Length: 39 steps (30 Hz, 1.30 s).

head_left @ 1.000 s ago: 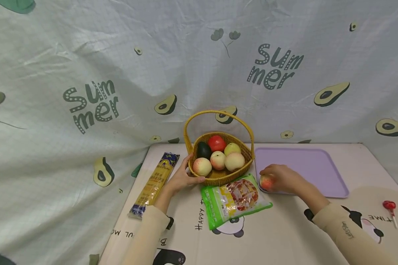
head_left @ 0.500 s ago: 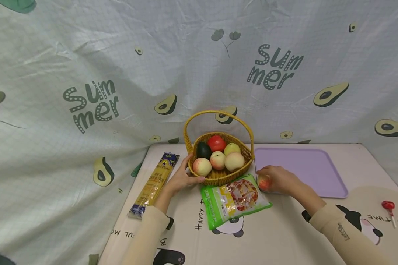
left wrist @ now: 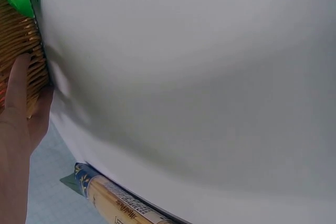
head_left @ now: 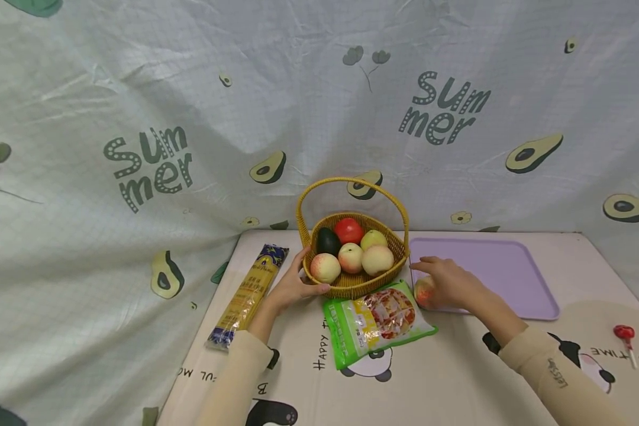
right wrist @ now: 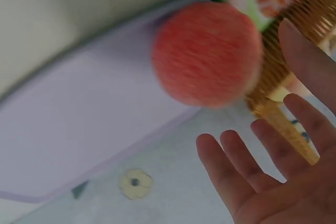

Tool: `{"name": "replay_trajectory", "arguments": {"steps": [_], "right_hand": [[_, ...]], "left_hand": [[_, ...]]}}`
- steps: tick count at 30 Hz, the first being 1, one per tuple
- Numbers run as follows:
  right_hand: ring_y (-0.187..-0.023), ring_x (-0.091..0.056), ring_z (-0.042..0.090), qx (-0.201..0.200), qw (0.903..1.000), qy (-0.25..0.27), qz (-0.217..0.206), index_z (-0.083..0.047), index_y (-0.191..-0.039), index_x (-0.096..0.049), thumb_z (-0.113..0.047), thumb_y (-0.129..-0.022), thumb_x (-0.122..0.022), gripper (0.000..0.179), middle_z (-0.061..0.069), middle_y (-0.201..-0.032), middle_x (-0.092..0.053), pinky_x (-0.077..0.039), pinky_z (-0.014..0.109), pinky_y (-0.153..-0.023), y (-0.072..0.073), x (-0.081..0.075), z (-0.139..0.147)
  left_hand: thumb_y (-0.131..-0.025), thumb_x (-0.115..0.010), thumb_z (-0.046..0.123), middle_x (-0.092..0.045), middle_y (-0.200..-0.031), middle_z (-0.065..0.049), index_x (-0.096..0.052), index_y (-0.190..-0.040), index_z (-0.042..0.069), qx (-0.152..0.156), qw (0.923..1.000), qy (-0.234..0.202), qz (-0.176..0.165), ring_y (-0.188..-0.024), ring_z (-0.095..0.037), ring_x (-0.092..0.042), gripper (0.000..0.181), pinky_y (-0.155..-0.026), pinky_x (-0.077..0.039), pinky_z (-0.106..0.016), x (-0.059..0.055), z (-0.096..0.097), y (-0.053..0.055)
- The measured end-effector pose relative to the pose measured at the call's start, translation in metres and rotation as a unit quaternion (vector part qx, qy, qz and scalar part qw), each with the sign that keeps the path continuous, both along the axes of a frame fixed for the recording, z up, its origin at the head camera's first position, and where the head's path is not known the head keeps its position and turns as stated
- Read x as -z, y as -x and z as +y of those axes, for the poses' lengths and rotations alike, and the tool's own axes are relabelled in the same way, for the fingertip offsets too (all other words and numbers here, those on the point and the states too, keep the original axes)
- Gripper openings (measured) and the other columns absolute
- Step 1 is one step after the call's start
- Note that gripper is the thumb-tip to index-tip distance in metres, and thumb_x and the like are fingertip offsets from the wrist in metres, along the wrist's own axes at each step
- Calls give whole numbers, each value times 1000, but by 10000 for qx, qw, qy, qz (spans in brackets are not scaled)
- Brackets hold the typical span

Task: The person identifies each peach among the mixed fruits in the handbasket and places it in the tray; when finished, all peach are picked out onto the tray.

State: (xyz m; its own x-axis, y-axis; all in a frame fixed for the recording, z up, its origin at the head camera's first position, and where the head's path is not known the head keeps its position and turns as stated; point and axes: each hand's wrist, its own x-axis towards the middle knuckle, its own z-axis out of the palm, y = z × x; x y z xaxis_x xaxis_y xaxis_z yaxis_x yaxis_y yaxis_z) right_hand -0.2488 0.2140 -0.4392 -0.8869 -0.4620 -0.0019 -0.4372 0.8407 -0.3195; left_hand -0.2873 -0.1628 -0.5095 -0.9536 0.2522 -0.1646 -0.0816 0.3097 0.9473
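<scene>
My left hand holds the left side of a yellow wicker basket, thumb along its front and fingers at its side. In the left wrist view two digits lie against the wicker. Inside the basket sit a red fruit, an avocado, a pale green fruit and several peaches. My right hand is spread beside another peach at the near left corner of a lilac tray. In the right wrist view its fingers stand apart from this peach.
A green-and-white food bag lies in front of the basket, close to the tray's left corner. To the left is a long pack of pasta. A red lollipop lies far right. A printed cloth hangs behind the table.
My right hand moved the peach slightly left on the tray, then its fingers opened and let go. My left hand has stayed on the basket.
</scene>
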Motion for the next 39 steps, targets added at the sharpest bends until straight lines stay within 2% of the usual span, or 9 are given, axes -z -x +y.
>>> {"name": "replay_trajectory", "arguments": {"steps": [4,7,12,15,19,23,28,32,39], "right_hand": [[-130,-56,56,-70,9994,333,90,-4,-142,-62,-10,-78,-88,68,30,-146,-56,-51,66,-101,5,-23,-17],[-134,-55,49,-195,9973,705,-14,-4,-144,-60,-14,-82,-88,68,26,-146,-58,-48,64,-108,11,-39,-39],[-129,-61,43,-502,9925,1055,-364,-5,-149,-55,-22,-87,-86,71,21,-147,-60,-52,58,-106,26,-51,-85],[-131,-60,41,-626,9915,1029,-485,-5,-150,-53,-19,-87,-85,72,19,-148,-59,-51,56,-109,38,-46,-110],[-134,-59,38,-697,9926,781,-611,-5,-150,-53,-8,-86,-84,71,17,-149,-59,-49,54,-112,52,-31,-139],[-132,-60,36,-862,9928,563,-612,-5,-150,-54,-3,-84,-84,73,17,-150,-59,-50,52,-112,59,-18,-161],[-141,-52,45,-954,9929,393,-586,-7,-149,-56,-4,-84,-85,72,22,-159,-47,-45,56,-116,63,-9,-176],[-145,-46,46,-857,9924,255,-850,-12,-152,-54,-9,-88,-82,70,20,-165,-39,-40,57,-120,66,-2,-185],[-146,-47,43,-873,9917,147,-937,-12,-147,-59,-12,-90,-81,61,19,-162,-45,-38,56,-122,68,8,-196]], "left_hand": [[-78,-94,29,-5,-176,-9,-14,-166,35,0,10000,-38,-10,-159,-43,-22,120,-129,-20,-59,0,0,0],[-78,-94,29,-6,-176,-9,-14,-166,36,-16,10000,-39,-35,-158,-43,-23,120,-129,-20,-60,0,0,-1],[-79,-93,30,-6,-176,-9,-13,-166,35,15,10000,-15,-36,-159,-42,-22,119,-129,-19,-59,0,-1,-1],[-80,-92,29,-5,-176,-9,-13,-167,34,46,10000,-38,-28,-158,-42,-24,117,-129,-21,-59,-1,0,-2],[-82,-91,29,-5,-176,-10,-13,-167,34,44,9999,-87,-32,-156,-43,-29,115,-128,-23,-59,-1,1,-3],[-82,-91,28,-5,-176,-10,-12,-167,34,57,9999,-161,-8,-157,-42,-26,116,-128,-24,-58,-3,0,-4],[-82,-91,25,-7,-176,-8,-11,-167,33,98,9997,-236,22,-158,-39,-26,116,-128,-27,-53,-2,-1,-4],[-82,-91,26,-9,-176,-6,-12,-167,34,83,9998,-155,63,-161,-36,-19,116,-129,-25,-53,-1,-2,-3],[-81,-92,29,-9,-176,-4,-14,-166,36,39,10000,-59,28,-162,-34,-14,116,-130,-21,-56,1,-2,-2]]}}
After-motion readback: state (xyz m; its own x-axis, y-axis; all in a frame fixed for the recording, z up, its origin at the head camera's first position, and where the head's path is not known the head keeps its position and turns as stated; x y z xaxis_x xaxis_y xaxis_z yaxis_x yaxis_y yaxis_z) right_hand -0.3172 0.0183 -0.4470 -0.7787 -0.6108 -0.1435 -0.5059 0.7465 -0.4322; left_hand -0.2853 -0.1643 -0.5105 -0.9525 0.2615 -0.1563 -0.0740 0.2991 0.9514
